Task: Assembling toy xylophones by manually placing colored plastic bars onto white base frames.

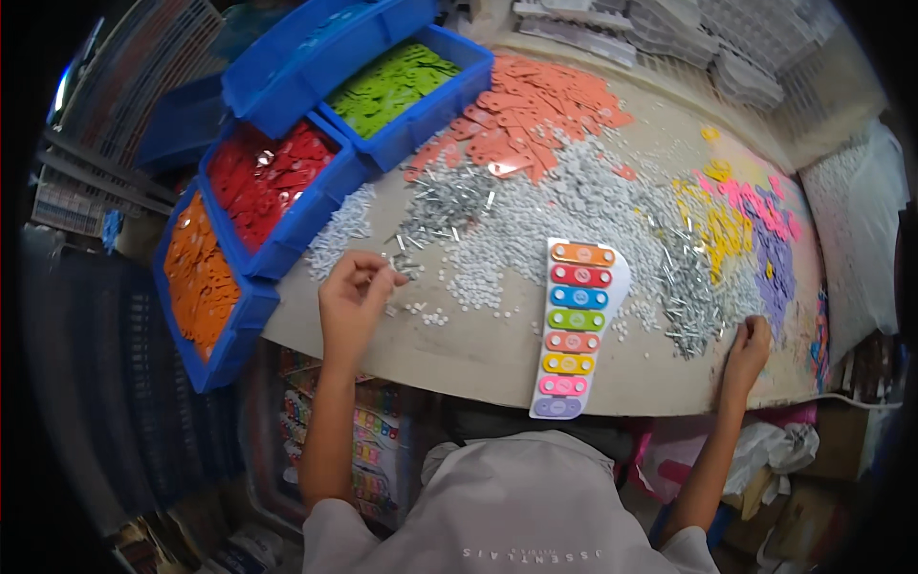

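A white toy xylophone (610, 330) lies on the table, narrow end toward me, its coloured bars running from orange at the far end to purple at the near end. White round caps show on most bars. Left of it, my left hand (352, 301) is closed in a pinch; small grey and white bits show by the fingertips, but what is held is unclear. My right hand (748, 356) has its fingers curled at the table's right side, beside metal pins (693, 320) and purple bars (773, 273). Whatever it holds is hidden.
Blue bins (251, 287) with orange, red and green bars stand at the left. Salmon bars (535, 110), white caps (564, 201), more pins (449, 201), yellow bars (722, 225) and pink bars (751, 203) spread across the table (459, 359). A translucent bag (856, 230) stands at right.
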`<state>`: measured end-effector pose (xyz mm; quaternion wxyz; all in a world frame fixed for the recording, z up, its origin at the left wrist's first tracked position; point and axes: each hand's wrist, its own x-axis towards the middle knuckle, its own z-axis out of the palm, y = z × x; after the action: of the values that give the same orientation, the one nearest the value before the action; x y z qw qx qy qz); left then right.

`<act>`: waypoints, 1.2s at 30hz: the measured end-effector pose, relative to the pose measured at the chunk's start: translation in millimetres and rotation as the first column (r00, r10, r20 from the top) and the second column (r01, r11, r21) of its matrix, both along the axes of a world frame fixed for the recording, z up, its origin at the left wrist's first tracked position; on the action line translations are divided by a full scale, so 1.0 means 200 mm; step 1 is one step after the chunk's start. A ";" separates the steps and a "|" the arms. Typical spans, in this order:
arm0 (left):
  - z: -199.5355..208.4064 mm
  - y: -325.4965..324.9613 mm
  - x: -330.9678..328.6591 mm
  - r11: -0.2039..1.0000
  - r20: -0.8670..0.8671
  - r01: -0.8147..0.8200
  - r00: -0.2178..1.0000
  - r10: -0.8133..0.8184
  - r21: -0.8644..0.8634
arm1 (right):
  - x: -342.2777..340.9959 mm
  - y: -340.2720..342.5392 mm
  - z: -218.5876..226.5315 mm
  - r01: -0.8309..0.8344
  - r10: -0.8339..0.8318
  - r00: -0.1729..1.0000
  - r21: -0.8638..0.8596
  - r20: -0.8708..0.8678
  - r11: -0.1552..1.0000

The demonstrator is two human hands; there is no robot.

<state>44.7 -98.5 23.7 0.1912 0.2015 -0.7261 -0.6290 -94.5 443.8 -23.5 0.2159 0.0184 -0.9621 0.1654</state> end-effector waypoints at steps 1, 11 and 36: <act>0.04 0.08 0.03 1.000 0.006 0.015 1.000 -0.015 0.014 | 0.00 -0.02 0.01 0.015 -0.015 1.000 0.014 0.006 1.000; -0.01 0.57 0.20 0.675 0.116 0.401 0.803 -0.584 0.619 | 0.07 -0.11 0.08 0.048 -0.051 0.997 -0.052 -0.051 0.997; -0.06 0.73 0.24 0.811 0.342 0.484 0.740 -0.579 0.327 | 0.62 -0.87 0.24 -0.615 0.734 0.679 -0.556 -0.014 0.559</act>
<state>93.4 47.2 11.0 -0.1840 0.1364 -0.7038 -0.6724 30.4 270.6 23.6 0.0245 0.3102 -0.8150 0.4888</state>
